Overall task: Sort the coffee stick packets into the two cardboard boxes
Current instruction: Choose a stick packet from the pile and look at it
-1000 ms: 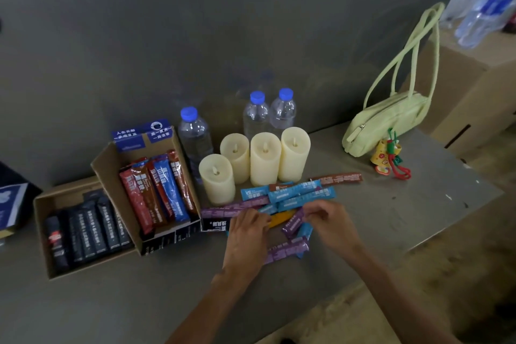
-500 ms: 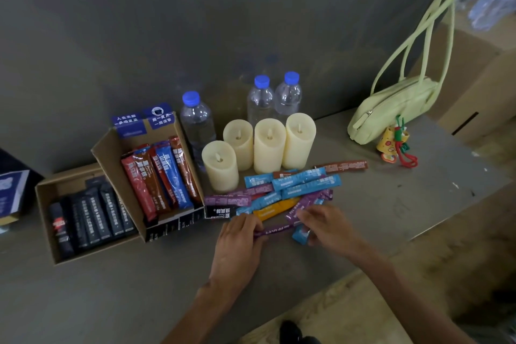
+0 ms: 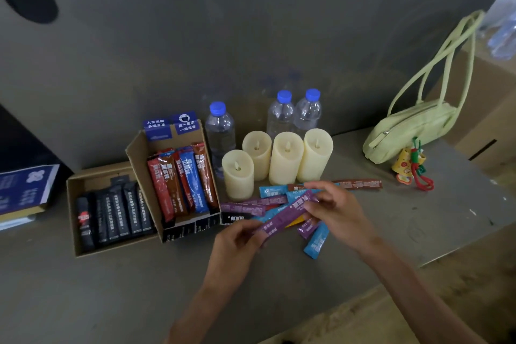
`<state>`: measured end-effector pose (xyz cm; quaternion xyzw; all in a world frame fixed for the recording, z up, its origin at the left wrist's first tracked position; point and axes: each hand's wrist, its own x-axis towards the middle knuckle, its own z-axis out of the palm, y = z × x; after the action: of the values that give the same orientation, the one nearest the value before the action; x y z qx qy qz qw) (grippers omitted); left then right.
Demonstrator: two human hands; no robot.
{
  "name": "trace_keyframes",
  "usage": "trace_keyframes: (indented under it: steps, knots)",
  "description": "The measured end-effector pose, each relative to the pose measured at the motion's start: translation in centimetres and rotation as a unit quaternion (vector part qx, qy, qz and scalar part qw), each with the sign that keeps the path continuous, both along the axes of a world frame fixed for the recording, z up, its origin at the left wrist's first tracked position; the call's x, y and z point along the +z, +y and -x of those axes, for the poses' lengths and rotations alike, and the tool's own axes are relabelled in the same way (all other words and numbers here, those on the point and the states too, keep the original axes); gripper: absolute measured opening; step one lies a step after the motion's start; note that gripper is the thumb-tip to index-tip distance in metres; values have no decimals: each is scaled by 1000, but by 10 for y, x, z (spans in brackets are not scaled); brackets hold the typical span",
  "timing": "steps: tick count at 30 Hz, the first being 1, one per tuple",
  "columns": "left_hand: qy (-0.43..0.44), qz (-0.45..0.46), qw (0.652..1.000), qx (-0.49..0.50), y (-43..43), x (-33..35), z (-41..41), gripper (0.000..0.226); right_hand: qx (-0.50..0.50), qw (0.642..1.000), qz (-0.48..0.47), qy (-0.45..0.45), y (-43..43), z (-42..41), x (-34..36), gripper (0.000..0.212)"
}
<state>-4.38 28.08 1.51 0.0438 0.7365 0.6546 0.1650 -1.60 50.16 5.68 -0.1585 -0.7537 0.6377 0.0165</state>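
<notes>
Between left hand point(image 3: 237, 243) and right hand point(image 3: 335, 212), purple packet point(image 3: 287, 213), one end in each.

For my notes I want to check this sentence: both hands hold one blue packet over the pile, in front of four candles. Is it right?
Not quite. The packet between the left hand and the right hand is purple, not blue, as the head view shows. The rest holds: both hands hold it over the pile, in front of four candles.
</notes>
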Motion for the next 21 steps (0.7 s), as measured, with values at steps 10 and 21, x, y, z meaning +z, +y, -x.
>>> trace_keyframes:
  steps: [10, 21]
  knots:
    - [63, 105, 992, -10, -37, 18, -8, 5, 39, 995, 75, 48, -77, 31, 36, 6]
    - [107, 131, 977, 128, -91, 24, 15, 15, 162, 975, -153, 6, -165, 61, 4, 10]
